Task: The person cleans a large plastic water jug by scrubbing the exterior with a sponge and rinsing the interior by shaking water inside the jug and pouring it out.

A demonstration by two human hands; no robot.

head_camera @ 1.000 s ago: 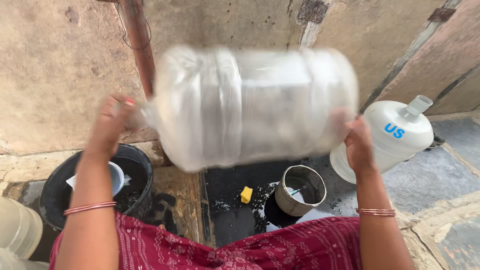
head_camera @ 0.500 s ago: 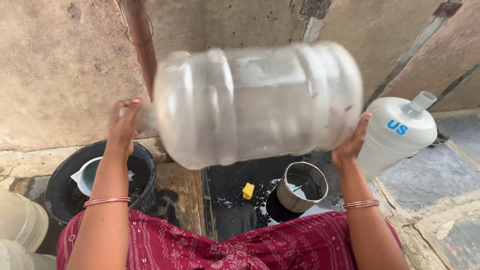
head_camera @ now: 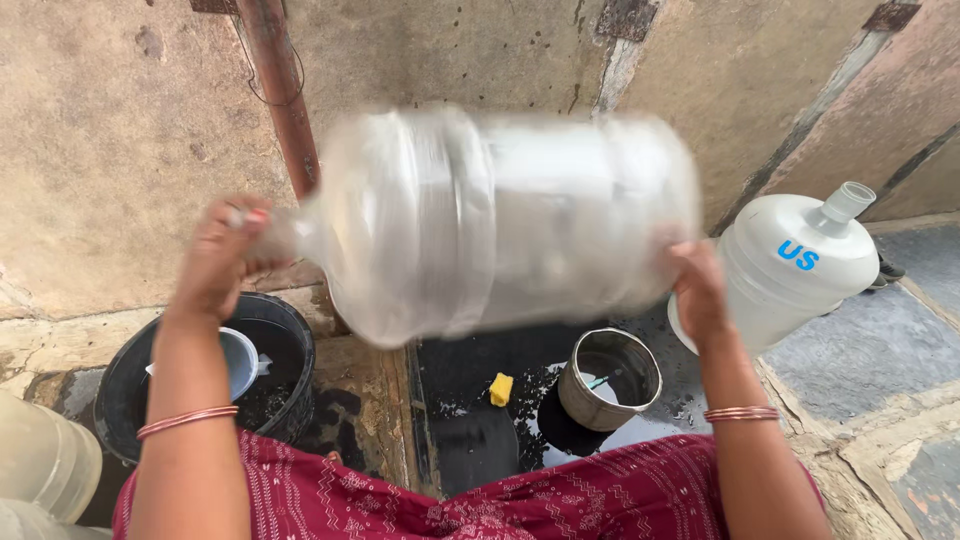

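I have the big clear water jug [head_camera: 500, 225] lying on its side in the air, level with my chest, above the wet floor [head_camera: 860, 350]. It is held end to end because it is too wide for one hand: my left hand [head_camera: 222, 255] has its fingers clenched round the narrow neck, and my right hand [head_camera: 697, 290] presses flat against the base, fingers spread rather than closed on anything. The jug is smeared with blur, so I cannot tell whether water is inside or whether the mouth is capped; my left hand hides it.

At the right wall stands a white jug [head_camera: 795, 265], tilted, its neck pointing up and right; its foot is hidden behind my right arm. Near the left edge of the floor sits a black bucket [head_camera: 285, 335] with a pale scoop [head_camera: 240, 360] inside, partly covered by my left forearm. Below the clear jug, a steel pot [head_camera: 612, 378] stands on the dark wet patch, with a small yellow piece [head_camera: 500, 388] just beside it; I cannot make out what that is. A pale container [head_camera: 45, 460] is cut off at the lower left corner.
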